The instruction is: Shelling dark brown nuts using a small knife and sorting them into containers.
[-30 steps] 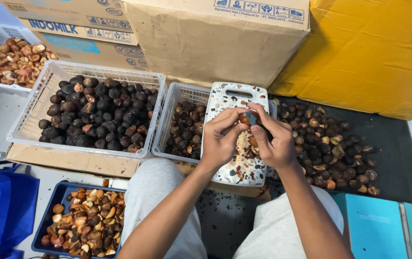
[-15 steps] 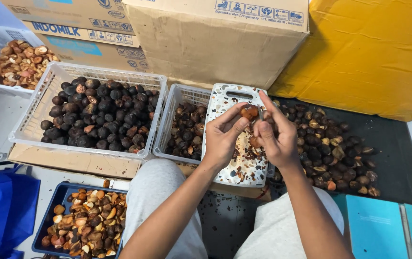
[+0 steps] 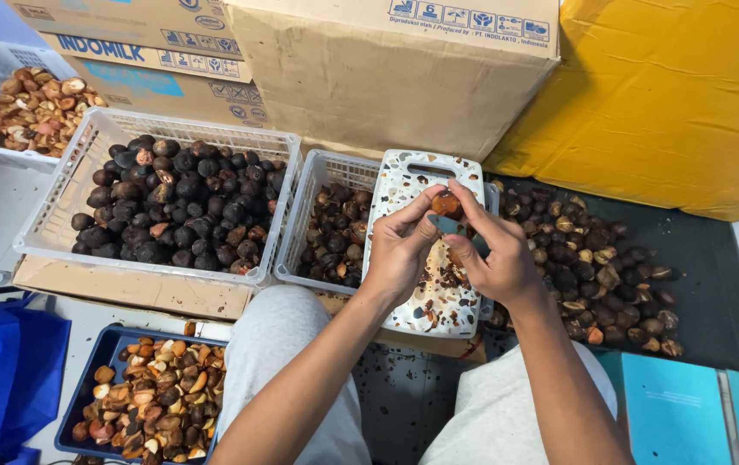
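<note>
Cardboard boxes (image 3: 386, 77) back the floor. Since a moment ago, both hands have risen slightly: left hand (image 3: 404, 250) pinches a reddish nut (image 3: 447, 205) over the speckled cutting board (image 3: 425, 185), right hand (image 3: 498, 258) grips a small blade (image 3: 447, 226). White basket (image 3: 68, 185) holds dark nuts; blue tray (image 3: 85, 379) holds peeled pieces.

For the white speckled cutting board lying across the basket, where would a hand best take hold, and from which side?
Probably by the slot handle at the far end of the cutting board, coming from above. That end is bare, while the near part carries shell scraps and sits under the left hand and right hand, which pinch a reddish-brown nut over it.
</note>
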